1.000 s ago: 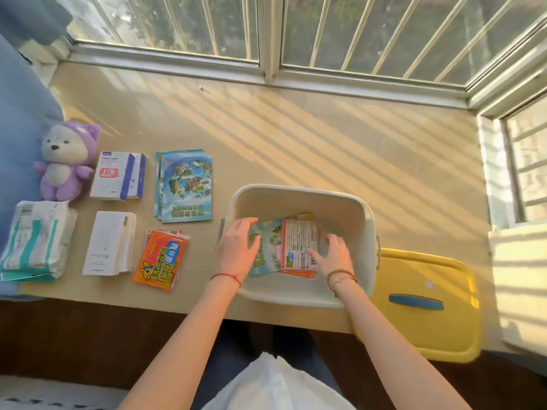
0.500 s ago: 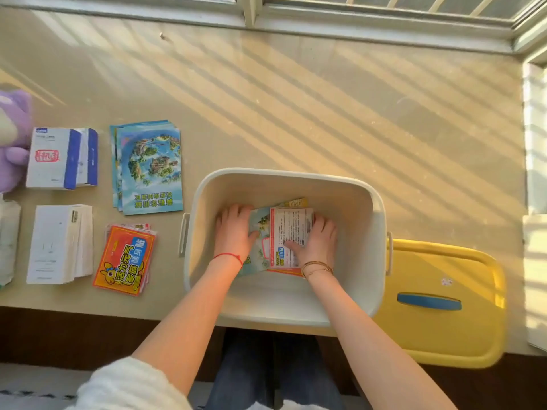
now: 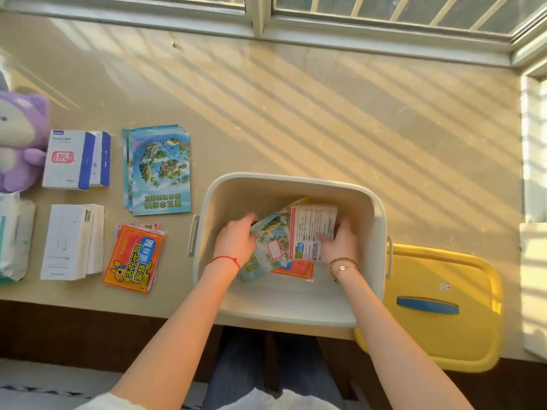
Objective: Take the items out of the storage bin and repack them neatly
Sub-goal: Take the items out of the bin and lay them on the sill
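Note:
A cream storage bin (image 3: pixel 296 180) stands at the table's front edge. Inside it lies a small pile: a blue map booklet (image 3: pixel 270 247), a white and red printed packet (image 3: pixel 310 229) on top, and an orange packet (image 3: pixel 296 269) beneath. My left hand (image 3: pixel 235 239) grips the booklet's left edge, which tilts upward. My right hand (image 3: pixel 339 242) holds the right side of the printed packet. Both hands are inside the bin.
Left of the bin lie a stack of blue map booklets (image 3: pixel 159 170), orange packets (image 3: pixel 134 258), two white boxes (image 3: pixel 74 159) (image 3: pixel 72 241), a purple plush toy (image 3: pixel 19 143) and a white bag (image 3: pixel 13 238). The yellow lid (image 3: pixel 444 306) lies to the right.
The head camera has tipped down and closer to the bin. My hands have closed on the pile's edges, and the blue booklet's left side has lifted and tilted.

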